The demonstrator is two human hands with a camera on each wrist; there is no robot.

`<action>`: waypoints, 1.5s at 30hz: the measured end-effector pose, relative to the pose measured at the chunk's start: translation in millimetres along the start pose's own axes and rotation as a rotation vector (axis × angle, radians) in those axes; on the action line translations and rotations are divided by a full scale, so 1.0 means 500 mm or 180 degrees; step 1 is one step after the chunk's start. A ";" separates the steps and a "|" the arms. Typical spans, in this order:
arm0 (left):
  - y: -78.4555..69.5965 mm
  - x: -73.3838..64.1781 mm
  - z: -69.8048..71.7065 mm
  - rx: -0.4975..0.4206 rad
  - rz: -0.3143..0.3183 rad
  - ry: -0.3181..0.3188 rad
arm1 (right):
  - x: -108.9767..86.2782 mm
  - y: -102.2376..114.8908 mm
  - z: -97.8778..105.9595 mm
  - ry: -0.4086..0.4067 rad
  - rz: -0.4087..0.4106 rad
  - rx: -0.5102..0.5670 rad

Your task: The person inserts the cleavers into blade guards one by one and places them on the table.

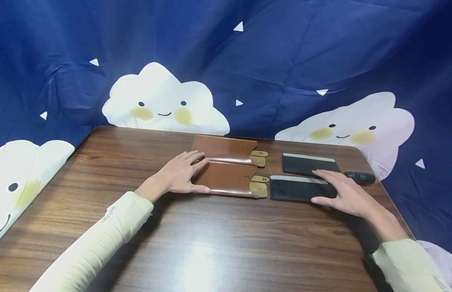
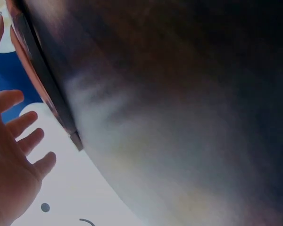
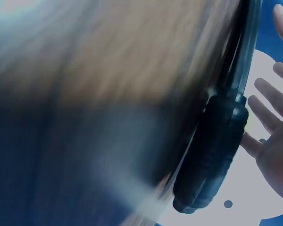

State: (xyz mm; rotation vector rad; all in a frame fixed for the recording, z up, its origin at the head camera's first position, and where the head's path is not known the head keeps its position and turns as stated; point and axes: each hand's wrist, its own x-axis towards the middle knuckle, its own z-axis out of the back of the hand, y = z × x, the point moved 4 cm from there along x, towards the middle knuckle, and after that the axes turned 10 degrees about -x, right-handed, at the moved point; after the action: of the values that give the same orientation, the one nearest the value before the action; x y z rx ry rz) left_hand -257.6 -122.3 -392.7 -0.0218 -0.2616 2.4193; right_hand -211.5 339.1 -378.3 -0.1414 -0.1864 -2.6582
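Note:
Two brown leather knife sheaths lie side by side on the table in the head view: the far sheath [image 1: 224,148] and the near sheath [image 1: 226,177], each with a tan snap strap at its right end. My left hand [image 1: 180,172] is at their left ends, fingers spread; whether it touches them I cannot tell. To the right are two black cleavers with grey edges, the far cleaver [image 1: 308,164] and the near cleaver [image 1: 295,188]. Above the near one's right end is my right hand [image 1: 344,192], fingers apart, hiding its handle. A ribbed black handle [image 3: 212,150] fills the right wrist view's middle.
Everything lies on a dark wooden table [image 1: 211,239] with glare at its front. Behind hangs a blue cloth [image 1: 266,61] printed with white clouds and triangles. The far cleaver's handle [image 1: 361,177] points towards the table's right edge.

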 end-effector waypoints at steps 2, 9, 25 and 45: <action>-0.006 0.002 -0.004 -0.0027 -0.0081 0.0016 | -0.014 -0.006 -0.001 0.0048 -0.0013 -0.0016; -0.010 0.008 -0.011 -0.0086 -0.0091 0.0079 | -0.043 -0.032 -0.010 0.0333 -0.0250 0.0017; -0.008 0.010 -0.018 -0.0279 0.0042 0.0388 | -0.063 -0.078 -0.007 0.0243 -0.0390 0.0064; -0.008 0.011 -0.012 -0.0355 -0.0052 0.0227 | -0.071 -0.095 -0.002 0.0225 -0.0484 0.0205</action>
State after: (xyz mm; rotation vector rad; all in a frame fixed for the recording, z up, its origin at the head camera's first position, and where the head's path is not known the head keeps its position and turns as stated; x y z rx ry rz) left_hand -258.6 -114.7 -397.7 -0.1552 -0.3620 2.3799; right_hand -202.0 396.6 -388.8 -0.0125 -0.2692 -2.7993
